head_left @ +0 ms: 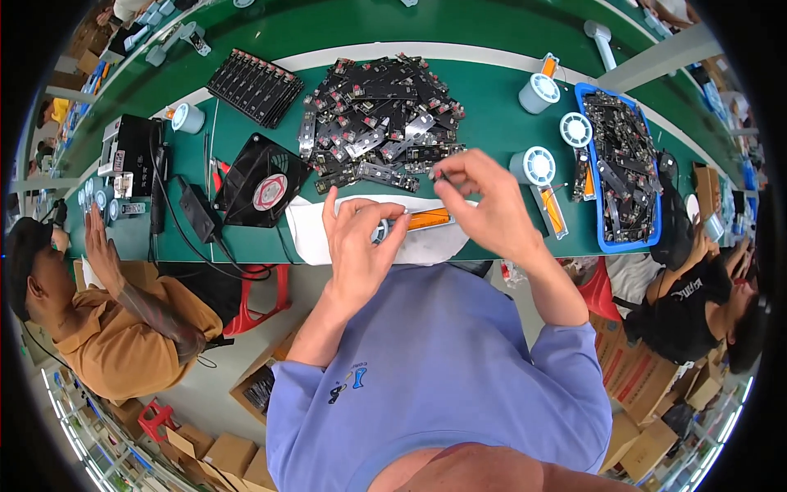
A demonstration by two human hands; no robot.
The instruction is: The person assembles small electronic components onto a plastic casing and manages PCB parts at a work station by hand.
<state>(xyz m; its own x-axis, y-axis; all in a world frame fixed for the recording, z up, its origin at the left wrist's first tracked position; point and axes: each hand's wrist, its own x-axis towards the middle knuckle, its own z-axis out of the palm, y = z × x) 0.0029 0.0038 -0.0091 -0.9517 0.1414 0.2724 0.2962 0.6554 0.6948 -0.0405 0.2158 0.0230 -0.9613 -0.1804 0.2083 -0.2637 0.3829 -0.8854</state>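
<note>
Pinching a small part, too small to identify, the right hand has thumb and forefinger tips closed narrow on it, other fingers loosely curled. It hovers just past the near edge of the black circuit-board pile, above the white sheet.

Left hand: fingers spread upward, thumb and fingertips touching a small round piece, mostly hidden by the fingers, at the end of the orange-handled tool. Can't tell whether it's a firm grip or just steadying.

Tool lies on the white sheet, nearer to the person than the board pile, on the green worktop.

Relative to the pile:
- left: black fan and a tray of black strips
- right: three solder spools, then a blue bin of more boards

Another person in an orange shirt sits far left of the pile, a third person in black far right.
</note>
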